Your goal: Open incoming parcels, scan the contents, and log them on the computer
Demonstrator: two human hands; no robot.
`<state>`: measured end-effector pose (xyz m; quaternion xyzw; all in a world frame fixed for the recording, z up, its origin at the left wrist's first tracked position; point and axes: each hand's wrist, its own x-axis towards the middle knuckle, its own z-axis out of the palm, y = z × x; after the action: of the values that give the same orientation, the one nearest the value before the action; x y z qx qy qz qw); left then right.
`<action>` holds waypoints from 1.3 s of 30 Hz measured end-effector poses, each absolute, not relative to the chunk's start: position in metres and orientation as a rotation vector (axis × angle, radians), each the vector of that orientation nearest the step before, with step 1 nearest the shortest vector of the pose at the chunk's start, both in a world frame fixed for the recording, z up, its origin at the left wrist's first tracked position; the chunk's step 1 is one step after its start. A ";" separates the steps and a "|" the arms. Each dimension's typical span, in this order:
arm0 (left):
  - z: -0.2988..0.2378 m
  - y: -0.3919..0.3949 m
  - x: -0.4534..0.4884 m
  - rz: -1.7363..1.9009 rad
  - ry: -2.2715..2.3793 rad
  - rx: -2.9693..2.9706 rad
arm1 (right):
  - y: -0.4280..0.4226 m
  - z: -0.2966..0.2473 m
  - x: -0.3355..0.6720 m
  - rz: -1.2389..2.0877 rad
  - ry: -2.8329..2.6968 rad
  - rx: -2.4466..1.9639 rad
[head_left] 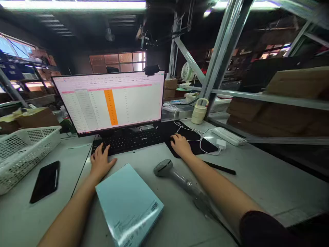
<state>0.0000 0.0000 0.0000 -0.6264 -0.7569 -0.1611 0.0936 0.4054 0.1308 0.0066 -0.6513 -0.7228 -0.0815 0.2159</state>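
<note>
My left hand (99,164) lies with its fingers spread at the left end of the black keyboard (131,140). On the dark mouse pad (203,145), my right hand (180,144) is curved over a dark computer mouse, which it mostly hides. A large monitor (138,103) behind the keyboard displays a spreadsheet with an orange column. Nearest me, between the forearms, is a light-blue box (128,200) with a barcode at its lower right corner. A grey handheld barcode scanner (177,178) lies beside it, left of my right forearm.
A black phone (45,181) and a white perforated basket (28,147) are at the left. White cables cross the mouse pad toward a white adapter (221,144). A cream lidded cup (199,112) stands by the metal rack post (221,51). Cardboard boxes (277,116) fill the right rack.
</note>
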 end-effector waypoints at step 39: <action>-0.010 0.008 -0.003 -0.552 -2.186 -1.849 | 0.143 -0.002 0.407 -0.173 -1.979 -1.764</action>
<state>-0.0033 0.0080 -0.0096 -0.6301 -0.7449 -0.1882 0.1125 0.4073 0.1425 -0.0019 -0.6446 -0.7232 -0.0631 0.2398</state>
